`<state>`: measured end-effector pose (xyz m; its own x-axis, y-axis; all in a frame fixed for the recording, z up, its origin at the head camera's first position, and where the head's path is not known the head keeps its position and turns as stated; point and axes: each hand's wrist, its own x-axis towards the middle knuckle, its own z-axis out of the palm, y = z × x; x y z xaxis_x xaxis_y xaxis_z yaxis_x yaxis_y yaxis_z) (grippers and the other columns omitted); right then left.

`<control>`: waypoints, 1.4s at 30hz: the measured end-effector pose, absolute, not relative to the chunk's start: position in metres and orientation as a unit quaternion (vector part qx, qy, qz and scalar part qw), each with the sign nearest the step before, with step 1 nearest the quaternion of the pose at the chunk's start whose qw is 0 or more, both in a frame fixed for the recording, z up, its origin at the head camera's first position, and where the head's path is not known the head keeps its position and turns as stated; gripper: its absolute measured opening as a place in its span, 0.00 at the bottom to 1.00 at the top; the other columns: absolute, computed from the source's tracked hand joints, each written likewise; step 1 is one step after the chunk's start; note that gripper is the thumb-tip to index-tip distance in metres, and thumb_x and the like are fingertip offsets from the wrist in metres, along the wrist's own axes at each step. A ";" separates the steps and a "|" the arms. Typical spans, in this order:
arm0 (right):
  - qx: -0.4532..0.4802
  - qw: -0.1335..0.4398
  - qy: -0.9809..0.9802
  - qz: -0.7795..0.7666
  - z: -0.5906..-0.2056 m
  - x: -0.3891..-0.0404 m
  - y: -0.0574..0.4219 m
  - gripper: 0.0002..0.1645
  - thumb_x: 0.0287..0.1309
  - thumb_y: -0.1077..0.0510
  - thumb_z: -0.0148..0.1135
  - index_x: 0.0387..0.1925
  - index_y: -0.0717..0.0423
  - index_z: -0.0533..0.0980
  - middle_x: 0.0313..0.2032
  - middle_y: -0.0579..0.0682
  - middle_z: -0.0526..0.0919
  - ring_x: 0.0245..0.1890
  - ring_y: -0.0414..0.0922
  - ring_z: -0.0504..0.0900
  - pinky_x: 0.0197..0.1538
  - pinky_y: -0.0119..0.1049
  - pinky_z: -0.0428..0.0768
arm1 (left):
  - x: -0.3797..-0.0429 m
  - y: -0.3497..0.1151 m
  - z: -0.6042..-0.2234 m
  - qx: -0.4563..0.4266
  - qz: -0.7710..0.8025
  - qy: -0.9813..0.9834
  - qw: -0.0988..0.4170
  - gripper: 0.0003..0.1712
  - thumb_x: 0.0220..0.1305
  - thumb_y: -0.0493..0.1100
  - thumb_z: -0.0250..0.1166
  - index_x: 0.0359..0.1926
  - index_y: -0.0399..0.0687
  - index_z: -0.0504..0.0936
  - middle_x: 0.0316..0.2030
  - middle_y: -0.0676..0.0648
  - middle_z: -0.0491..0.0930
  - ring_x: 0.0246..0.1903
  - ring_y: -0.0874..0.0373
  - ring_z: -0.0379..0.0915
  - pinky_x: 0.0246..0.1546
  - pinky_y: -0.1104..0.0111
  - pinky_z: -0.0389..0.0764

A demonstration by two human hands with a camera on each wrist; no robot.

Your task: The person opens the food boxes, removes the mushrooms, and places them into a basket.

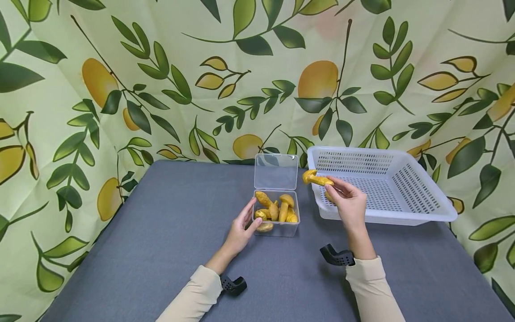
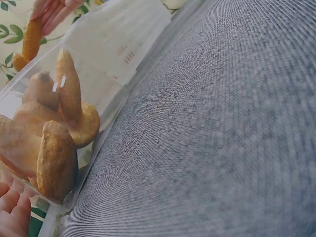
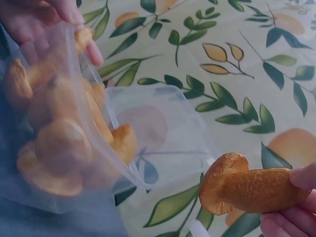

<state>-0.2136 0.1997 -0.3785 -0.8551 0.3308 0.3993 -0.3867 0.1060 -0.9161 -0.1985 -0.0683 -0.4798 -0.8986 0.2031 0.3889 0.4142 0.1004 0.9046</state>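
Observation:
My right hand (image 1: 351,200) pinches a yellow-brown mushroom (image 1: 314,178) by its stem end, cap pointing left, above the left end of the white basket. In the right wrist view this mushroom (image 3: 247,185) shows its whole length. A clear plastic box (image 1: 286,229) with several similar mushrooms (image 1: 277,210) in it stands left of the basket. Its hinged lid (image 1: 276,172) is raised at the back. My left hand (image 1: 240,230) rests against the box's left side and front corner, fingers fairly straight. Through the wall, mushrooms (image 2: 57,158) appear close up in the left wrist view.
The white perforated basket (image 1: 418,217) stands at the back right of the grey table (image 1: 169,232). Partly behind my right fingers, another mushroom (image 1: 329,197) shows in the basket. A leaf-and-fruit patterned cloth (image 1: 181,112) hangs behind the table. Black bands (image 1: 337,256) sit on both wrists.

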 end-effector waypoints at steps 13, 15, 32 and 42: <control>-0.045 0.305 -0.707 0.637 -0.385 -0.218 0.221 0.17 0.54 0.69 0.66 0.45 0.75 0.80 0.29 0.22 0.82 0.31 0.21 0.81 0.38 0.11 0.80 | -0.198 -0.070 -0.481 -0.216 -0.638 -0.735 0.079 0.34 0.67 0.33 0.57 0.71 0.33 0.56 0.72 0.32 0.56 0.72 0.37 0.52 0.71 0.51 0.59; -0.059 0.307 -0.711 0.630 -0.386 -0.219 0.223 0.17 0.54 0.67 0.67 0.45 0.73 0.80 0.28 0.21 0.82 0.31 0.20 0.81 0.39 0.10 0.80 | -0.198 -0.070 -0.481 -0.217 -0.637 -0.735 0.080 0.34 0.67 0.33 0.57 0.71 0.33 0.57 0.72 0.31 0.56 0.72 0.37 0.52 0.71 0.51 0.59; -0.086 0.310 -0.718 0.617 -0.391 -0.223 0.227 0.16 0.54 0.66 0.67 0.45 0.70 0.81 0.27 0.19 0.81 0.31 0.19 0.80 0.40 0.09 0.78 | -0.199 -0.070 -0.481 -0.206 -0.631 -0.744 0.075 0.34 0.67 0.34 0.57 0.72 0.35 0.57 0.72 0.34 0.58 0.71 0.40 0.55 0.71 0.54 0.60; -0.050 0.266 -0.735 0.622 -0.381 -0.219 0.219 0.16 0.55 0.66 0.66 0.45 0.74 0.80 0.25 0.18 0.81 0.32 0.19 0.81 0.38 0.10 0.79 | -0.201 -0.069 -0.482 -0.214 -0.628 -0.744 0.081 0.34 0.68 0.33 0.57 0.72 0.35 0.57 0.72 0.33 0.57 0.71 0.38 0.53 0.70 0.51 0.61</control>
